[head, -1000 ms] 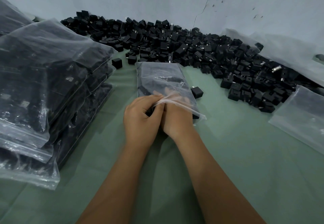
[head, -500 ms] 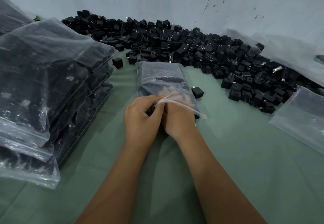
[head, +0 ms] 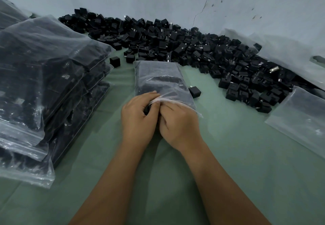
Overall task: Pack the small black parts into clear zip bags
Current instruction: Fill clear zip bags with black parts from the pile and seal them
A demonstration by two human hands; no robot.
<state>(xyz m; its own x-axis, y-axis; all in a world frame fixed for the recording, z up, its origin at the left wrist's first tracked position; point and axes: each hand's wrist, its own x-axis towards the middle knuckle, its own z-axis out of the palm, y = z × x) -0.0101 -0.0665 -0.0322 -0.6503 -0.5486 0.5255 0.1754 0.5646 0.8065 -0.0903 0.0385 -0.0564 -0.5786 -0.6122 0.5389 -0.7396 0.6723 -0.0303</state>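
A clear zip bag [head: 158, 77] filled with small black parts lies flat on the green cloth in front of me, its mouth towards me. My left hand [head: 139, 117] pinches the left end of the bag's mouth between thumb and fingers. My right hand [head: 177, 124] sits right beside it with curled fingers gripping the same edge, and the plastic lip lies over its fingertips. A big pile of loose black parts [head: 193, 48] stretches along the wall behind the bag. One loose black part [head: 194, 91] lies just right of the bag.
A tall stack of filled bags [head: 44, 84] stands at the left. Empty clear bags [head: 302, 119] lie at the right, with more plastic against the wall [head: 281, 45]. Another stray part [head: 115, 61] sits near the stack. Green cloth [head: 246, 163] covers the near table.
My right hand's fingers, earlier deep inside the bag, have drawn back to its mouth. Both hands now meet at the bag's edge. The bag has stayed in place.
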